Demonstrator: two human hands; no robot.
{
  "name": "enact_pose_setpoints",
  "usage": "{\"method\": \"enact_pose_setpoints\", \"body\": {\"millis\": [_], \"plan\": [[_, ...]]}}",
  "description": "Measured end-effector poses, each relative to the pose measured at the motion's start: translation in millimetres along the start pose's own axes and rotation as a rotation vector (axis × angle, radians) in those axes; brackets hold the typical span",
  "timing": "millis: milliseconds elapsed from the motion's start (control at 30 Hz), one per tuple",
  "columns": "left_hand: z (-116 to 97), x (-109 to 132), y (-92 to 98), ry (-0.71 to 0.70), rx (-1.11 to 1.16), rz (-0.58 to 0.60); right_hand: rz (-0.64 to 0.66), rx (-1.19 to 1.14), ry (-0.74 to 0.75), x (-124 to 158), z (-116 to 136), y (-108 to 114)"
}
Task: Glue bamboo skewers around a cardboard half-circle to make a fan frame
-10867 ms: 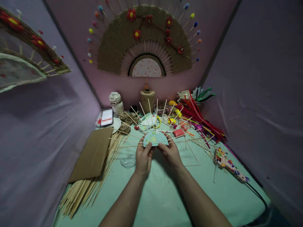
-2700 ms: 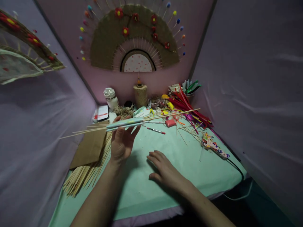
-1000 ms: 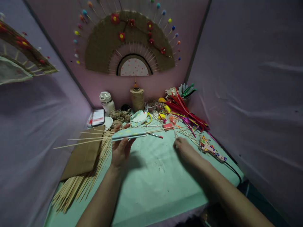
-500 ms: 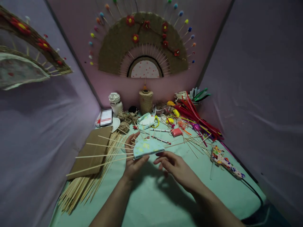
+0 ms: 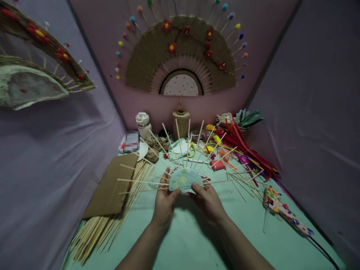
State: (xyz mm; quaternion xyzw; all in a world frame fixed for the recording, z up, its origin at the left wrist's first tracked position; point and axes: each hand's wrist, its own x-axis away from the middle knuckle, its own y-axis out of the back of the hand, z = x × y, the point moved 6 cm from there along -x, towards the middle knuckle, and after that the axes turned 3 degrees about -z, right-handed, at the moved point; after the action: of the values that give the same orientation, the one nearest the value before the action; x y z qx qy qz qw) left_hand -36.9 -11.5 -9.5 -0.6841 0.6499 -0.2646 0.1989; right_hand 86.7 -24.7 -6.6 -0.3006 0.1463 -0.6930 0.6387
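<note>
Between both hands is a small half-round fan base (image 5: 184, 179), covered in pale blue cloth with yellow-green patches. Thin wooden sticks (image 5: 200, 139) spread from its curved edge like rays. My left hand (image 5: 165, 200) grips its left end, thumb at the lower edge and fingers behind. At the right end my right hand (image 5: 207, 198) pinches it, thumb on the front face, the other fingers mostly hidden behind. The flat edge faces me, and the base is held above the green tabletop (image 5: 182, 240).
Left lie a cardboard piece (image 5: 111, 187) and a bundle of sticks (image 5: 94, 234). A patterned glue gun (image 5: 287, 213) with a cord is at right. Behind stand a twine spool (image 5: 181, 123), a white bottle (image 5: 144, 124), yellow-handled scissors (image 5: 192, 149) and red strips (image 5: 247, 144). A large decorated fan (image 5: 146, 56) hangs behind.
My right hand has moved from just beside the fan base to gripping its right end. The base has turned to face me more squarely, its sticks now fanning upward. The camera view has shifted slightly.
</note>
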Motion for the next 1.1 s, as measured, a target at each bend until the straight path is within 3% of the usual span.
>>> {"method": "enact_pose_setpoints", "body": {"millis": [133,400,567,700,800,933,1000,1100], "plan": [[17,-5,8.4,0.15,0.094,-0.087,-0.037,0.034,-0.014,-5,-16,9],[23,-8,9.5,0.203,0.204,-0.093,-0.056,-0.037,0.017,-8,-20,12],[25,-5,7.0,0.224,0.243,-0.089,-0.074,-0.038,-0.038,-8,-25,13],[16,-7,10.9,0.178,0.219,-0.134,-0.106,0.027,-0.039,-6,-22,15],[-11,-12,27.2,-0.019,0.174,-0.325,-0.094,0.236,-0.031,-5,-15,18],[-51,-3,52.1,-0.319,0.14,-0.631,-0.039,0.691,-0.007,-3,5,26],[-56,6,58.9,-0.344,0.099,-0.675,-0.053,0.897,0.053,2,26,34],[-39,21,66.5,-0.196,0.014,-0.653,-0.148,1.137,0.15,15,73,56]]}}
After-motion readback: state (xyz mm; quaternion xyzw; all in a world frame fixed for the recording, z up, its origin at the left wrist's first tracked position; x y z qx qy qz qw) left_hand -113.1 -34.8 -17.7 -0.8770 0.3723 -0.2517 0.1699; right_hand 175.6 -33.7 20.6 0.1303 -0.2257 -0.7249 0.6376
